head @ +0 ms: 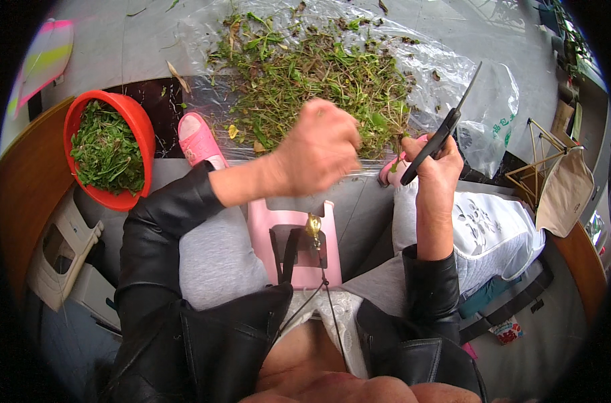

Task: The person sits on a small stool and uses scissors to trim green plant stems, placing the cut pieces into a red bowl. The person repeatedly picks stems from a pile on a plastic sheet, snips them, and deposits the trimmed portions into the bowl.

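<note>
My right hand [439, 161] is closed round a black-handled cutting tool [439, 135] with a thin pointed blade. The blade points up and away; whether it is a knife or scissors is unclear. A small green sprig [399, 151] shows at the thumb and fingertips of the same hand. My left hand [315, 148] is blurred by motion, its fingers curled, above the near edge of a heap of leafy greens [315, 75]. Whether it holds anything is hidden. The heap lies loosely on a clear plastic sheet [436, 65] on the floor.
A red plastic basin [147, 136] of green leaves [106, 151] stands at the left. Between my legs is a pink plastic stool [262, 237]. A folding stool [562, 191] with beige fabric lies at the right. A gold pendant [313, 226] hangs on a cord from my neck.
</note>
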The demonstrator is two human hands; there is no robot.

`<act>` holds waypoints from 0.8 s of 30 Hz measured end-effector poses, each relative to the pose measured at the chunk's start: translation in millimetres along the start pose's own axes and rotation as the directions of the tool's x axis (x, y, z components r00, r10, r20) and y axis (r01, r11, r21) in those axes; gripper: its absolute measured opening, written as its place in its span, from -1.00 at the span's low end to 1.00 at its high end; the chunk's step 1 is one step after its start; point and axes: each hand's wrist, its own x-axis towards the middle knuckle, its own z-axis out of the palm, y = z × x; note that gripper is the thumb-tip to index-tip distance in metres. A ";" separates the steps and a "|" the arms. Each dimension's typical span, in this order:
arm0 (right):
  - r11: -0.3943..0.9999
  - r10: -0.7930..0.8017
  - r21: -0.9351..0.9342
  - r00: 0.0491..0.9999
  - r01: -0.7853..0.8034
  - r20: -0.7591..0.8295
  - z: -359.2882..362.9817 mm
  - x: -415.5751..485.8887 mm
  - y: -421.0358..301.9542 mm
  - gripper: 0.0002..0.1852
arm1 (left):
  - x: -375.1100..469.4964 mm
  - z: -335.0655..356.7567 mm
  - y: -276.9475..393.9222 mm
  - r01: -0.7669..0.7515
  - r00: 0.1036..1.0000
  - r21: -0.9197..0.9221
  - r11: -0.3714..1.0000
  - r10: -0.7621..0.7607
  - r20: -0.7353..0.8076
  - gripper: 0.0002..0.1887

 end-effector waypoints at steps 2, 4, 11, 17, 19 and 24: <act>0.999 0.017 0.032 1.000 -0.017 0.003 -6.2 2.7 -1.6 -0.71 | -1.7 -14.7 -15.7 0.184 0.982 0.120 0.976 -0.187 0.018 -0.87; 0.999 0.031 0.036 0.999 -0.032 0.025 -8.5 2.1 -2.8 -0.71 | -2.1 -22.5 -22.3 0.293 0.956 0.175 0.940 -0.288 -0.054 -0.88; 0.999 0.052 0.000 0.994 -0.052 0.099 -2.5 -4.0 -6.1 -0.75 | 10.2 -23.4 -17.9 0.277 0.936 0.057 0.959 -0.256 -0.239 -0.85; 0.997 0.068 -0.044 0.982 -0.061 0.177 10.7 -17.4 -3.9 -0.75 | 15.6 -5.8 -7.4 0.284 0.949 -0.068 0.956 -0.290 -0.120 -0.81; 0.998 0.064 -0.021 0.982 -0.061 0.178 12.8 -19.4 -2.6 -0.73 | 15.3 -2.8 -7.8 0.255 0.961 -0.068 0.965 -0.260 -0.098 -0.82; 0.994 -0.008 -0.110 0.982 0.029 0.187 13.8 -20.0 4.2 -0.66 | 16.1 -0.6 -3.0 0.163 0.981 0.022 0.986 -0.160 -0.106 -0.86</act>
